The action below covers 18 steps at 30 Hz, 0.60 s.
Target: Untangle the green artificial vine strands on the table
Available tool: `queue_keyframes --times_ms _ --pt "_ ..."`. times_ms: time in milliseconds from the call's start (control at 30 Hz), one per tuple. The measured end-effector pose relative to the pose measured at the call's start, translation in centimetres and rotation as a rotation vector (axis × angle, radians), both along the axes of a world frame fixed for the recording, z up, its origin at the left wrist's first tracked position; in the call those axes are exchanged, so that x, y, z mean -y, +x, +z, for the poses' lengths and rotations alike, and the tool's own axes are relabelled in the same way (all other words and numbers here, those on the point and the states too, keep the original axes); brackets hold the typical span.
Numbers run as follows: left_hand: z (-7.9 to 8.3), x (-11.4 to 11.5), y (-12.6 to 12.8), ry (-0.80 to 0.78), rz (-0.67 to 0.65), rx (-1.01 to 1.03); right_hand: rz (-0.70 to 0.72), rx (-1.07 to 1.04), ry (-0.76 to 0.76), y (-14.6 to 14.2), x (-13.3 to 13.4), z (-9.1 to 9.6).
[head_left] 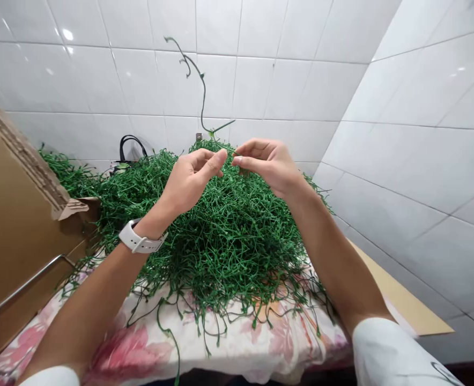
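Observation:
A large heap of tangled green stems (pixel 237 252), thin and plastic-looking, fills the middle of the view. Above it, my right hand (pixel 267 163) pinches the lower end of one long green stem (pixel 203 91), its fingertips closed. That stem rises in a curve against the tiled wall, with small side branches and a hooked tip. Close beside it on the left, my left hand (pixel 199 174) is closed, thumb against curled fingers; what sits between them is hidden. A small gap separates the two hands. A white watch (pixel 140 238) is on my left wrist.
A floral cloth (pixel 229 348) lies under the heap, with loose stems trailing over its front edge. Cardboard (pixel 20 214) and a metal bar (pixel 23 287) stand at left. A black handle (pixel 132 138) shows behind the heap. White tiled walls (pixel 261 86) enclose the back and right.

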State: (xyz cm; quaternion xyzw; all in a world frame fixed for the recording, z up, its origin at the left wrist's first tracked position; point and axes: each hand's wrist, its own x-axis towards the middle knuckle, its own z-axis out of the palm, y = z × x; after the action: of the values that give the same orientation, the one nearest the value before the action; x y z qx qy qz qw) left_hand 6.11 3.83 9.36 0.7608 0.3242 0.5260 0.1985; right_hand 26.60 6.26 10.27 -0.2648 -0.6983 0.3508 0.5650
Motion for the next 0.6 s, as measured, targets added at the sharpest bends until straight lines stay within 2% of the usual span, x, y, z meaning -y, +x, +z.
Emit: queue_keyframes --times_ms 133,300,433,600 --pt "0.0 -0.4 -0.6 0.009 -0.021 0.03 0.066 0.029 -0.043 -0.3 0.5 0.1" --pt "-0.2 -0.7 -0.7 -0.059 -0.161 0.055 -0.008 0.056 -0.063 -0.4 0.1 -0.4" --pt "-0.6 -0.6 0.0 0.0 -0.107 -0.007 0.026 0.074 -0.036 -0.7 0.0 -0.6" --pt "-0.4 -0.4 -0.2 0.043 -0.071 0.011 0.167 0.003 -0.134 0.2 -0.1 -0.2"
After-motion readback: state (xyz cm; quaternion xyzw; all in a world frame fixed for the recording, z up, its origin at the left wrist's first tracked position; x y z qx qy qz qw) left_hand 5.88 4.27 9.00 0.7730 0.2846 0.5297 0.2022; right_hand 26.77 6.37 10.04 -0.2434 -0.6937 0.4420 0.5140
